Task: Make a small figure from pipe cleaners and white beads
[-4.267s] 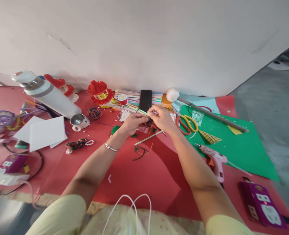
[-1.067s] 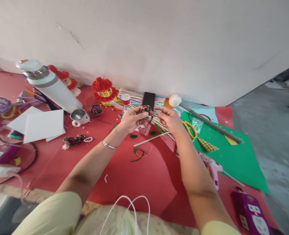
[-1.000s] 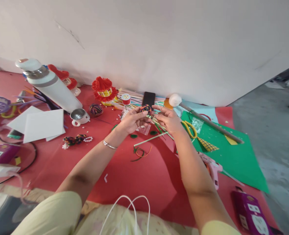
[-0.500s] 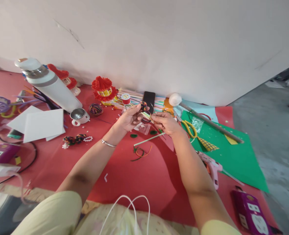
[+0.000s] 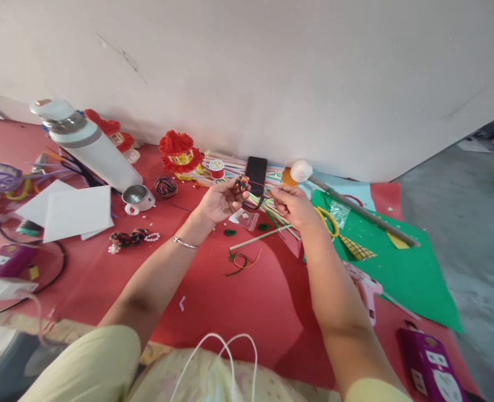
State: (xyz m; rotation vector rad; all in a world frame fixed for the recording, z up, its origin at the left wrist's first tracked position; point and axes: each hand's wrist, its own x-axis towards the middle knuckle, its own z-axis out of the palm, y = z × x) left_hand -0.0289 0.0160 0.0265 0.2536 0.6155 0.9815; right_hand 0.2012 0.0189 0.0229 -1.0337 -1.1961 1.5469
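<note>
My left hand [image 5: 222,200] pinches a small multicoloured yarn piece [image 5: 242,183] between thumb and fingers. From it a thin dark strand of yarn [image 5: 259,185] runs taut to my right hand [image 5: 291,204], whose thumb and fingertips are closed on it. Whether the right fingers also hold a needle or hook is hidden. To the left on the table lies a ball of multicoloured yarn [image 5: 165,187], with a thread trailing from it. A finished-looking yarn piece with pearly beads [image 5: 133,238] rests in front of the ball.
Behind my hands are a black phone [image 5: 256,170], a red thread spool [image 5: 217,170] and pale sticks. A steel-lined cup [image 5: 138,199] and a white bottle [image 5: 100,156] stand left. Yellow-handled scissors [image 5: 329,222] and a pink glue gun [image 5: 368,290] lie right, by green sheet [image 5: 410,279].
My right hand has moved to the right, away from the left, drawing the strand out straight. The thin metal tool seen between the hands before no longer shows there.
</note>
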